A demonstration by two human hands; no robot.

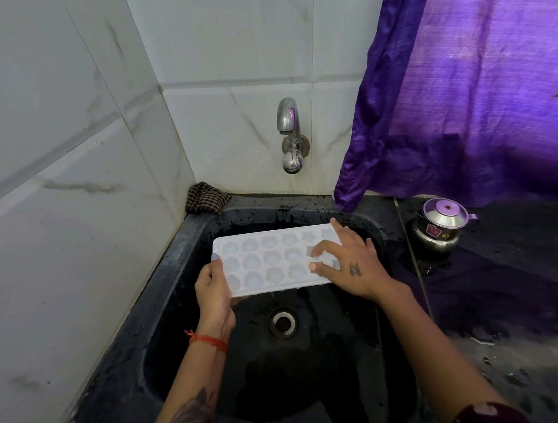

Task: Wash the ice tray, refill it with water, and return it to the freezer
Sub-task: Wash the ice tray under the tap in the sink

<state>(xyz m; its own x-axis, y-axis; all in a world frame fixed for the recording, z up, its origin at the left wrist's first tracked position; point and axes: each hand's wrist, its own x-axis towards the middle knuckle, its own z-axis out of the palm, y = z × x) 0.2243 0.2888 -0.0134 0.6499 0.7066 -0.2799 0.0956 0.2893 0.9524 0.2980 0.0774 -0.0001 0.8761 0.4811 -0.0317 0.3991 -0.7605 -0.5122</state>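
Nearest the camera, two bare forearms are seen reaching forward over a black sink (167, 317), the left one marked with a dark tattoo and tied at the wrist with a red thread (208, 340). A round metal drain (282, 323) is set in the wet basin floor between the arms. Above the drain, a white ice tray (267, 260) is held level over the basin, its rows of rounded pockets facing up. The tray's left end is gripped by the left hand (214, 290), with the thumb laid over the top edge and the fingers curled beneath. The right hand (348, 266) is spread across the tray's right end, its fingers bent loosely with their tips pressed into the pockets there; nothing is clasped by it, and a small tattoo is seen on its back. To the right of the sink, a small steel kettle (440, 232) with a lid is stood on the dark, wet countertop (518, 295), well apart from the tray. At the sink's far left corner, a checked cloth (206, 197) is bunched against the wall. Beyond the tray, a chrome tap (290, 133) is mounted on the white marbled wall tiles (74, 157), and no water is seen running from it. A purple curtain (475, 88) is hung at the upper right, its lower corner draped down to the rim behind the sink.
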